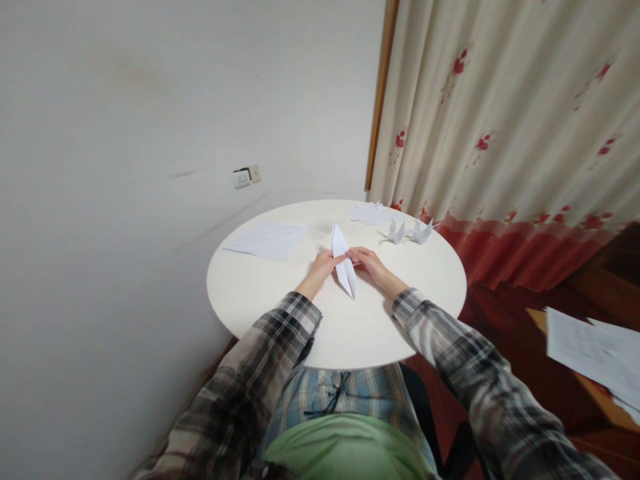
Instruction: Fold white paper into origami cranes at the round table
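Observation:
A long, narrow diamond of folded white paper (344,271) is held between my hands above the round white table (365,333). My left hand (324,267) grips its left edge, with the thumb lying across the front. At the opposite edge, the fingers of my right hand (369,260) pinch the paper near its middle. The diamond tilts slightly, one point away from me and the other toward me. Behind my right hand stand two folded paper cranes (394,232), close together.
Flat white sheets (267,240) lie at the table's left. More paper (371,213) lies at the far edge. A socket (241,179) is on the wall at left, and a flowered curtain (480,133) hangs at right. Written sheets (590,347) rest on wooden furniture at lower right.

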`<state>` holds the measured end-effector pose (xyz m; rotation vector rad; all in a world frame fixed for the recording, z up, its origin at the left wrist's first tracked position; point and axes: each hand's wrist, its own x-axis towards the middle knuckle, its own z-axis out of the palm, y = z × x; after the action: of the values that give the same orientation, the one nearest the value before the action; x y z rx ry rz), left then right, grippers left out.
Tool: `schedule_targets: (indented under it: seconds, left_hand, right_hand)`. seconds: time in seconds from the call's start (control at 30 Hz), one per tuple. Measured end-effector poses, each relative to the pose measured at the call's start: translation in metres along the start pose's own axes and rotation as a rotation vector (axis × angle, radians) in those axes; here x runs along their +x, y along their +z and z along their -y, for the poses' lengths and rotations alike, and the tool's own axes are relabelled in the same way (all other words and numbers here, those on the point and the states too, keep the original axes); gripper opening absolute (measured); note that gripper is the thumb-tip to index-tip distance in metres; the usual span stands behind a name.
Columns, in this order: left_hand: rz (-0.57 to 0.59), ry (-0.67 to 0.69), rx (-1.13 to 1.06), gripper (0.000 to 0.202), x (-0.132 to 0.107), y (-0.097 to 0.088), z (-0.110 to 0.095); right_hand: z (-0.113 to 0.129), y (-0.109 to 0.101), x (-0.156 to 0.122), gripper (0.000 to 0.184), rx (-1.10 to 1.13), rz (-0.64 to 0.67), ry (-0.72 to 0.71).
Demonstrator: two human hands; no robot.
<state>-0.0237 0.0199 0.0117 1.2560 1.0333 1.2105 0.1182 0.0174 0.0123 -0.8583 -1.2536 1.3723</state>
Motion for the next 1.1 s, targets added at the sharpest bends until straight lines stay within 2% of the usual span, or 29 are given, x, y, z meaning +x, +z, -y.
schedule_targets:
  seconds: [0.13,0.33,0.57,0.67,0.77,0.93,1.1]
  left_hand:
    - [-0.046,0.052,-0.029,0.029,0.001,0.001,-0.002]
    - [-0.060,0.115,-0.062,0.029,-0.001,0.003,-0.003]
    - [-0.018,0.062,-0.070,0.029,-0.002,0.001,-0.002]
    - [-0.012,0.044,-0.050,0.029,-0.003,0.001,-0.002]
    - [-0.049,0.082,-0.059,0.030,-0.003,0.001,-0.002]
    - [-0.145,0.136,-0.073,0.031,0.000,0.000,-0.002]
    - [-0.261,0.169,-0.067,0.027,0.003,-0.002,0.000]
  right_hand:
    - [-0.003,-0.001,0.001,0.039,-0.170,0.025,-0.002]
    - [-0.010,-0.003,0.006,0.044,-0.276,0.039,-0.022]
    - [-0.011,-0.004,0.005,0.043,-0.322,0.013,-0.085]
    - [-0.008,-0.002,0.003,0.043,-0.316,0.008,-0.077]
    - [-0.006,0.000,0.002,0.041,-0.262,0.037,-0.043]
    - [-0.003,0.005,0.000,0.031,-0.125,0.101,0.033]
    - [-0.002,0.004,-0.001,0.026,-0.078,0.127,0.048]
